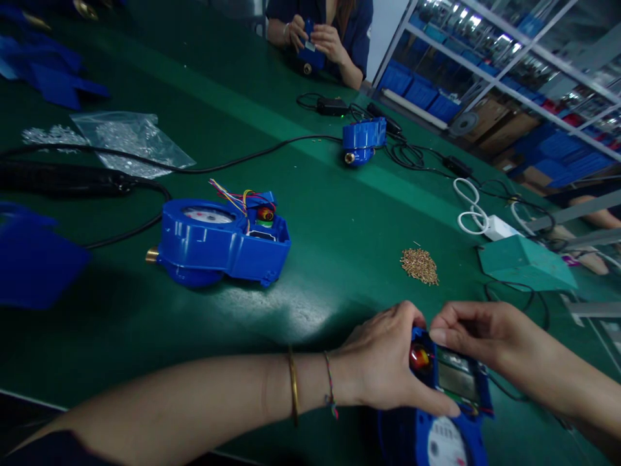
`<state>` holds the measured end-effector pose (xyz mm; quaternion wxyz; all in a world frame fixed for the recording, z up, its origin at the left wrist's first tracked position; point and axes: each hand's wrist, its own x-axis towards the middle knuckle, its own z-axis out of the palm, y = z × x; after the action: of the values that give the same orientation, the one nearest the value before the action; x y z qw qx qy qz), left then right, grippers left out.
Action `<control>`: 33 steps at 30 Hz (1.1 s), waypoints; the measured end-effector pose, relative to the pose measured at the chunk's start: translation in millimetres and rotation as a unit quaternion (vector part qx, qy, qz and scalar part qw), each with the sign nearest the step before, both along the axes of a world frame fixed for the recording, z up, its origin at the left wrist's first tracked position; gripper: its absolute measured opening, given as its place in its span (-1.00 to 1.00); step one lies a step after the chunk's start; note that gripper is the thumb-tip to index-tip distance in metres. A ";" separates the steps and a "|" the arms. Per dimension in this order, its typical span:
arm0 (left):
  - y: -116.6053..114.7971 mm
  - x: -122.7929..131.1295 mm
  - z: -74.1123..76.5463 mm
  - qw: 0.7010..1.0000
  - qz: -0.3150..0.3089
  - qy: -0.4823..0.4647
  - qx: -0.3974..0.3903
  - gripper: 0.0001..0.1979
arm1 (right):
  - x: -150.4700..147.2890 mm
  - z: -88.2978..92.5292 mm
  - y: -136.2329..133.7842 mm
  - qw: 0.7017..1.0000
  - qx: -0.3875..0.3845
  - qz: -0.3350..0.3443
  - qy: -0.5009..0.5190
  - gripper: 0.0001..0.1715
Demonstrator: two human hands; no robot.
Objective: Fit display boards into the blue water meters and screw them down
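A blue water meter (402,437) stands at the bottom right, its round white dial (444,443) toward me. Its box part is uncovered, showing a circuit board with a grey display (457,378), a red and yellow cylindrical part (420,356) and thin wires. My left hand (388,362) is closed round this box, thumb along the side nearer the dial. At the far edge of the box, my right hand (478,333) has thumb and forefinger pinched together; anything between them is hidden. A pile of small brass-coloured screws (420,266) lies beyond my hands.
Another blue meter (198,252) with loose coloured wires sits left, a third (361,139) farther back. A plastic bag of small parts (138,142), black cables (252,155), blue covers (39,259) and a green box (526,265) lie around. Opposite, a person's hands (315,39) hold a blue part.
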<state>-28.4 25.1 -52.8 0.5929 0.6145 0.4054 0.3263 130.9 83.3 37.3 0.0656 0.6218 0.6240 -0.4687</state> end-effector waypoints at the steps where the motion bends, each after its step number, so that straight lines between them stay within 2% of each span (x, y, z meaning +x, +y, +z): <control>1: 0.1 -0.2 0.1 1.000 0.000 0.000 0.000 -0.35 | -0.3 -0.4 -0.9 1.000 -0.001 -0.007 0.007 -0.30; 7: 1.3 -0.8 2.4 1.000 -0.004 0.003 -0.004 -0.37 | 2.2 -2.6 -6.6 0.998 -0.011 -0.048 0.037 -0.30; 11: 1.0 -0.6 3.0 1.000 0.001 0.003 -0.003 -0.38 | 9.7 -6.2 -4.5 0.997 -0.026 -0.033 0.066 -0.38; 15: 1.1 -1.0 2.8 1.000 0.001 0.001 -0.007 -0.36 | 16.0 -11.8 3.6 0.990 -0.073 -0.033 0.112 -0.50; 19: 1.4 -2.3 4.7 1.000 -0.003 0.002 -0.024 -0.33 | 15.5 -14.1 10.1 0.981 -0.110 -0.053 0.148 -0.46; 22: 1.0 -3.4 6.7 0.999 -0.010 0.008 -0.030 -0.32 | 14.2 -13.8 10.7 0.981 -0.100 -0.050 0.158 -0.47; 24: 0.5 -4.2 7.6 0.999 -0.014 0.013 -0.036 -0.31 | 15.2 -12.9 9.5 0.986 -0.075 -0.025 0.148 -0.50; 28: 0.0 -5.4 9.2 0.999 -0.013 0.010 -0.047 -0.30 | 23.9 -7.6 4.3 0.991 0.002 0.071 0.117 -0.57; 31: 0.3 -5.6 10.5 0.998 -0.010 0.009 -0.061 -0.29 | 33.6 -0.7 -1.3 0.974 0.135 0.127 0.127 -0.71; 33: 0.6 -5.5 11.4 0.998 -0.013 0.009 -0.067 -0.28 | 37.2 4.5 -3.8 0.946 0.232 0.195 0.113 -0.73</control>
<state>-33.8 25.8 -41.4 0.6329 0.5818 0.4237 0.2854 168.2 79.5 41.8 -0.0610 0.4288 0.8279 -0.3563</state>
